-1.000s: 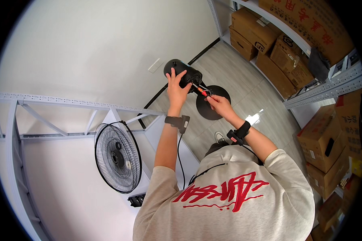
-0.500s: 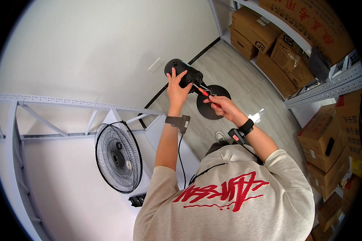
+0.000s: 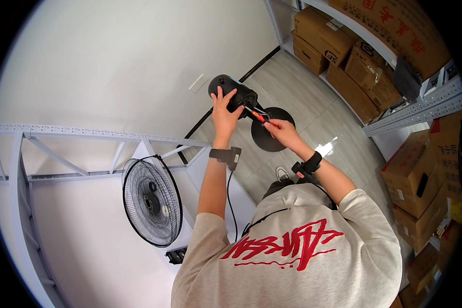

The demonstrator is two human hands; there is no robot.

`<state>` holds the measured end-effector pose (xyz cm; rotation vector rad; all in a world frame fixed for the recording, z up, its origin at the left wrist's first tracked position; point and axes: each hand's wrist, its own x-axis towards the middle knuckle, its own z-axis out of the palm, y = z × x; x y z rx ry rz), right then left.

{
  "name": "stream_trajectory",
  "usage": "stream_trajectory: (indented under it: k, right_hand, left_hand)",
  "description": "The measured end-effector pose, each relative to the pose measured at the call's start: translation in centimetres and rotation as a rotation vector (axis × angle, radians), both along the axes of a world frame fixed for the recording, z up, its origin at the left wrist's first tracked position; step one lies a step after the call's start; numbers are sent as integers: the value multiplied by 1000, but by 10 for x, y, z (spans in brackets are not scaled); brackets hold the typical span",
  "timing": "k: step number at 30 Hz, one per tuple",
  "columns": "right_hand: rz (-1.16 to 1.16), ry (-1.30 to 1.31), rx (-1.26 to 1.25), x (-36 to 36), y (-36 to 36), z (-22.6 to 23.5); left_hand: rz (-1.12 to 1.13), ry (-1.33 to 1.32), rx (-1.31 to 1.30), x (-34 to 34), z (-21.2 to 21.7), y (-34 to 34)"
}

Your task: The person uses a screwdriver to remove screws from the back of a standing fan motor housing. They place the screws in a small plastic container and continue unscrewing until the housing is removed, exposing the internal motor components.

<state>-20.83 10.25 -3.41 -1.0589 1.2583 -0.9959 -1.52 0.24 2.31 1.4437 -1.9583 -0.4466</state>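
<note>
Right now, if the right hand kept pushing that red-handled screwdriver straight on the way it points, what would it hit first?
Most likely the black rounded motor housing. The right hand aims the red-handled screwdriver up and left, its tip already at or very near the housing, which the left hand grips from the other side. Depth is hard to judge.

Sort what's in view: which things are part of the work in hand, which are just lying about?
In use:
- left hand steadying the black fan motor housing
- right hand holding the red-handled screwdriver
- round black fan base

Lying about:
- black caged fan head
- brown cardboard boxes
- grey metal shelving
</note>
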Motion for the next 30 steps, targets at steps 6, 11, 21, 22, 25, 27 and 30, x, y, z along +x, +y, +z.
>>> stream_trajectory:
  k: [6,11,21,22,25,27,30]
  right_hand:
    - [44,-192,86,3,1,6]
    - [135,-775,414,-12,5,26]
    - [136,-649,352,-7,6,25]
    - [128,-642,350,-6,7,25]
    - [123,-625,337,-5,8,23]
    - [123,-600,324,-4,8,22]
    - [119,-568,311,-4,7,24]
  left_hand:
    - [-1,-3,-7,2,0,-1]
    - [4,-12,-2,1,2,1]
    - [13,-3,-6,-1,2,1]
    - [13,0,-10,0,1,1]
    - [12,-4,-14,0,0,0]
    - [11,-7,-12,0,1,0]
    - [9,-5,-10,0,2,1]
